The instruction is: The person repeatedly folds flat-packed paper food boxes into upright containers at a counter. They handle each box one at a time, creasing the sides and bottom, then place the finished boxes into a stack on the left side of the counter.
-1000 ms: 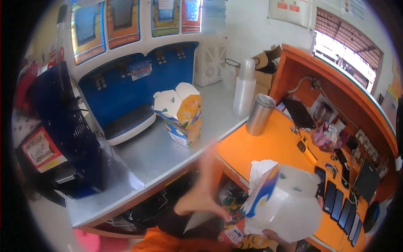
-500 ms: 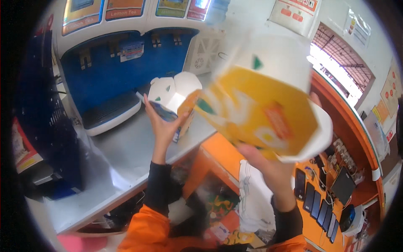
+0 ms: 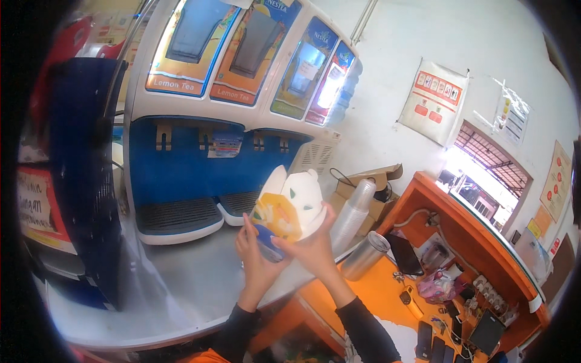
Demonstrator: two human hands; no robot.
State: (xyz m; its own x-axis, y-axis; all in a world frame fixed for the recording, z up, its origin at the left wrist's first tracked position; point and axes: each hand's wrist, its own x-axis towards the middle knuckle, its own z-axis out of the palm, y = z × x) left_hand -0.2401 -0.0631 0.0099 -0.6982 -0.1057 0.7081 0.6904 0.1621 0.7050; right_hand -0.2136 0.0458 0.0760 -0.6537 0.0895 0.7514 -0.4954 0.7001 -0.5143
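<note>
A paper food carton with a yellow printed side, a blue lower part and white flaps standing open is held up in front of the drinks dispenser. My left hand grips it low on the left, fingers on the blue part. My right hand is closed on its right side, the thumb across the lower front. Only one carton shows plainly; whether a second is nested in it, I cannot tell.
Behind the carton stands the blue and white drinks dispenser on a metal counter. Stacked clear cups, a cardboard box and a steel tumbler are to the right. Phones and cables lie on the orange desk.
My right hand has brought its large-looking carton down and away from the camera to meet my left hand. Both hands now grip together, and the view has tilted up toward the dispenser.
</note>
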